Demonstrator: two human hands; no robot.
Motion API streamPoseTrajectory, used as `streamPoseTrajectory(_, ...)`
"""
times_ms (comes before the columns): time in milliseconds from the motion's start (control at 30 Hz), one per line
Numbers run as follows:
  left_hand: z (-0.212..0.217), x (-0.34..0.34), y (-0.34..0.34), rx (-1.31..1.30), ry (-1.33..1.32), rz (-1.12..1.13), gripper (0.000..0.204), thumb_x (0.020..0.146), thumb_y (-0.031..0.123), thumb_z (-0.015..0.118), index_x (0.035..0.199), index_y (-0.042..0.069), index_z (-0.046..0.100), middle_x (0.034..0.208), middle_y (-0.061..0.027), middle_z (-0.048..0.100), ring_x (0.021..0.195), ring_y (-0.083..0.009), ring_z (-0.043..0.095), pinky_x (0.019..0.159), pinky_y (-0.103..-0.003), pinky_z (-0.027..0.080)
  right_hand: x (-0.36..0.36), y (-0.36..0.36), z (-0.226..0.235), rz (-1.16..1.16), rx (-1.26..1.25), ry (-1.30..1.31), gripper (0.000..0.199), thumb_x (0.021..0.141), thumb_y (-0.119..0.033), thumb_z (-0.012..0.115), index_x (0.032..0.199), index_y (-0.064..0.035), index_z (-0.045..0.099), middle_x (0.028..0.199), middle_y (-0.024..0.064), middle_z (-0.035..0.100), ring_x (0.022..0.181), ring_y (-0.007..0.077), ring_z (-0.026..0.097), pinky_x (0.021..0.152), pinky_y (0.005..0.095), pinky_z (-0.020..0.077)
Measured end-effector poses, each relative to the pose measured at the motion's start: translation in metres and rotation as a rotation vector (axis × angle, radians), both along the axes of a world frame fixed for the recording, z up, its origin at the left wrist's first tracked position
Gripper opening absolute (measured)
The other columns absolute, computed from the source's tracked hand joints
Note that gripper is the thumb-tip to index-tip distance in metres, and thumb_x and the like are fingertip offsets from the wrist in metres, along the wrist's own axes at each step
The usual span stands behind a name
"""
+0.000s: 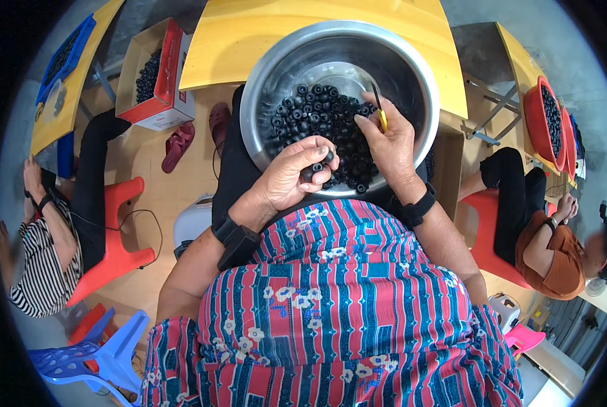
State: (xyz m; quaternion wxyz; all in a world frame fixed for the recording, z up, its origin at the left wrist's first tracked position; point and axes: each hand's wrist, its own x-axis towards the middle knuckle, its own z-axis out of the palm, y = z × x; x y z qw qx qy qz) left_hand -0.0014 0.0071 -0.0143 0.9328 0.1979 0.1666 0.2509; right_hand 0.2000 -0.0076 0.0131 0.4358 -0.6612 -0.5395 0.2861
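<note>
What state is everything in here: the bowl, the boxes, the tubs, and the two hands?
Steel bowl: partly filled with small black rings.
Left hand: pinching one black ring.
Right hand: holding a yellow tool.
Cardboard box: open, holding black pieces.
Red tub: filled with black pieces.

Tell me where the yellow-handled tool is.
In the head view, the slim yellow-handled tool sits in the right hand, over the right side of the round steel bowl.
</note>
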Motion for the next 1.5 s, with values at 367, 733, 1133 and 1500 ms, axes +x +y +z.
streamPoseTrajectory(367,-0.003,0.001,0.001,-0.077,-0.019,0.028,0.017,0.093,0.015,0.061,0.108,0.008,0.054,0.099,-0.0073,0.058,0.07,-0.0078,0.045,0.046,-0.014,0.033,0.003,0.015,-0.012,0.064,0.017,-0.477,0.034,0.08,-0.017,0.07,0.111,-0.0073,0.063,0.1,0.017,0.065,0.091,0.0354,0.064,0.078,0.0413,0.0507)
streamPoseTrajectory(733,-0.006,0.003,0.004,-0.089,-0.002,0.056,0.01,0.096,0.008,0.053,0.106,0.011,0.054,0.104,-0.0084,0.055,0.072,-0.0075,0.045,0.048,-0.014,0.034,0.006,0.012,-0.017,0.094,-0.01,-0.597,0.023,0.079,-0.019,0.07,0.098,-0.0074,0.063,0.093,0.0153,0.063,0.086,0.0364,0.063,0.074,0.0453,0.0499)
streamPoseTrajectory(1133,-0.005,0.003,0.0,-0.009,0.028,0.075,0.016,0.098,0.024,0.055,0.107,0.01,0.053,0.095,-0.0048,0.053,0.067,-0.0057,0.043,0.047,-0.013,0.033,-0.003,-0.012,0.011,0.274,0.011,0.063,0.025,0.079,-0.013,0.074,0.098,-0.0006,0.065,0.085,0.0112,0.067,0.078,0.0167,0.064,0.072,0.0293,0.0499)
streamPoseTrajectory(1500,-0.004,0.005,-0.001,0.049,0.122,0.062,0.02,0.098,0.025,0.055,0.111,0.009,0.053,0.091,-0.0024,0.053,0.067,-0.0047,0.043,0.047,-0.013,0.032,-0.01,-0.02,0.017,0.323,-0.002,0.138,0.015,0.081,-0.009,0.071,0.093,-0.002,0.065,0.078,0.0026,0.06,0.073,0.0091,0.057,0.067,0.0248,0.0476)
